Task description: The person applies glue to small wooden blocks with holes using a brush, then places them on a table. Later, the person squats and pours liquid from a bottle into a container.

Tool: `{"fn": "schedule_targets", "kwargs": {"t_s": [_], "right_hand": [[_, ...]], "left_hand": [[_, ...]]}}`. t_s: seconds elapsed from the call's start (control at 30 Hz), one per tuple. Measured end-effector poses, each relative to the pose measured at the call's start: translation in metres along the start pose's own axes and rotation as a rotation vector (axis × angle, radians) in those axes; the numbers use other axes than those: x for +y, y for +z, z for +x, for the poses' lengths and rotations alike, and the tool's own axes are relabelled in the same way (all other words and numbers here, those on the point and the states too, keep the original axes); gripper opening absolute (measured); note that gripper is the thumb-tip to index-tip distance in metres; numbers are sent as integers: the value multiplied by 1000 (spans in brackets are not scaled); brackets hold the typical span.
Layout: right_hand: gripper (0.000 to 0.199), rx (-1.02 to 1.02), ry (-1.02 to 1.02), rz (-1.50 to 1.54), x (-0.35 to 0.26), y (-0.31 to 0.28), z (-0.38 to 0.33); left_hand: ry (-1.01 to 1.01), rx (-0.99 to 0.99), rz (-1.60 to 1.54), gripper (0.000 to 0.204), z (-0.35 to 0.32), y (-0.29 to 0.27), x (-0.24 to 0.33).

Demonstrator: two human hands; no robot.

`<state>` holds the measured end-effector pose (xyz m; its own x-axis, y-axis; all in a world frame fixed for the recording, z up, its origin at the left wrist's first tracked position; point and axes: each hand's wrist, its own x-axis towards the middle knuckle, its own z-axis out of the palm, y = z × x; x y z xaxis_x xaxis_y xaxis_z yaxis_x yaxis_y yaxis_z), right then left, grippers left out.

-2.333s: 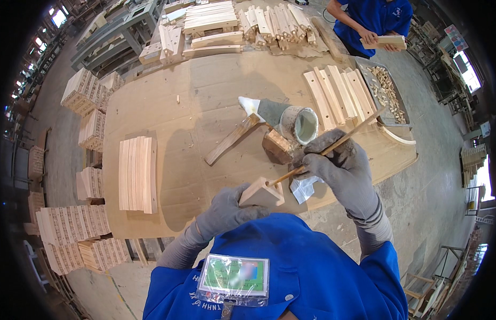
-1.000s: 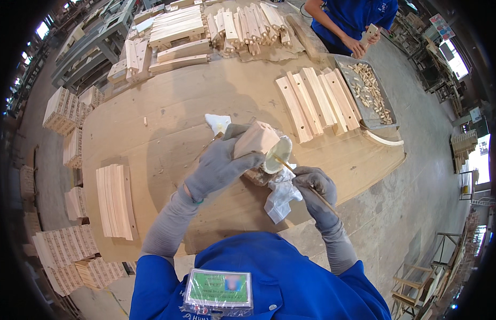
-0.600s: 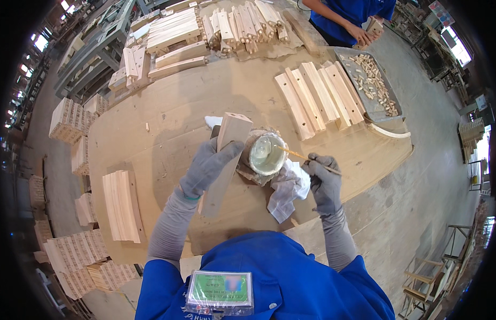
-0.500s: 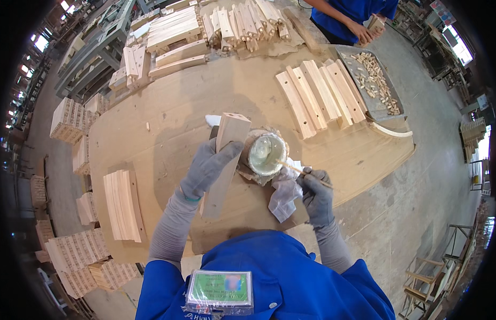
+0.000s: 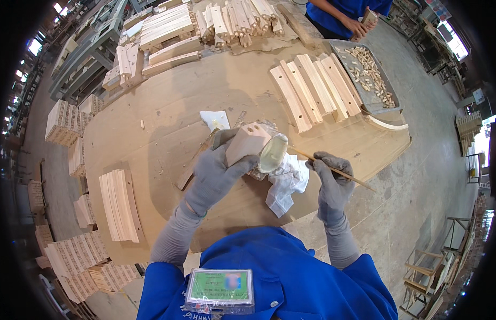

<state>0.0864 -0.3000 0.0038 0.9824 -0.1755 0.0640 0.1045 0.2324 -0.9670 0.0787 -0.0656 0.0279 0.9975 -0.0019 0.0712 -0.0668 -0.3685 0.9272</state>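
Observation:
My left hand point(image 5: 213, 176), in a grey glove, is closed around a wooden block point(image 5: 247, 143). Two round holes show in the end of the block, which faces up and toward the pot. Just right of it, and partly hidden behind it, stands a round pot point(image 5: 273, 154) with pale, wet-looking stuff inside and a crusted outside. A thin wooden stick point(image 5: 355, 180) is gripped in my gloved right hand point(image 5: 332, 184); its far end points at the pot's right side. Between the pot and my right hand lies a crumpled white cloth point(image 5: 286, 186).
Wooden rails point(image 5: 317, 88) lie at the right beside a metal tray point(image 5: 389, 104) of dowels. More rails point(image 5: 120, 205) sit at the left edge, and stacked pieces point(image 5: 168, 32) at the back. A white scrap point(image 5: 215, 119) lies behind the block. Another person's hands point(image 5: 360, 26) work at the far right.
My left hand has turned the block so its holed end tips toward the pot and partly covers it. My right hand has moved right, drawing the stick out of the pot.

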Motion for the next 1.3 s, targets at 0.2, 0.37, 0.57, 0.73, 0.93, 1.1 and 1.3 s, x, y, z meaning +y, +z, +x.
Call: {"fn": "schedule_targets", "kwargs": {"t_s": [0.2,0.37,0.57,0.73,0.93,1.1,1.3], "right_hand": [[26,-615,-669,-436,-8,3,29],[24,-703,-829,-734,-17,11,53],[16,-400,-379,-607,4,8,32],[17,-130,129,-236,9,4,4],[16,-42,118,-96,24,-3,-25],[12,-313,-261,-441,26,-9,-28],[9,-743,-709,-751,-11,-25,7]], "left_hand": [[129,-3,230,39,1,0,15],[134,-78,132,40,9,-2,11],[206,-3,229,40,3,1,7],[193,72,158,39,-5,6,-11],[188,72,117,35,-7,7,-7],[175,101,183,27,-12,11,-24],[146,78,196,39,-11,11,-6]]}}
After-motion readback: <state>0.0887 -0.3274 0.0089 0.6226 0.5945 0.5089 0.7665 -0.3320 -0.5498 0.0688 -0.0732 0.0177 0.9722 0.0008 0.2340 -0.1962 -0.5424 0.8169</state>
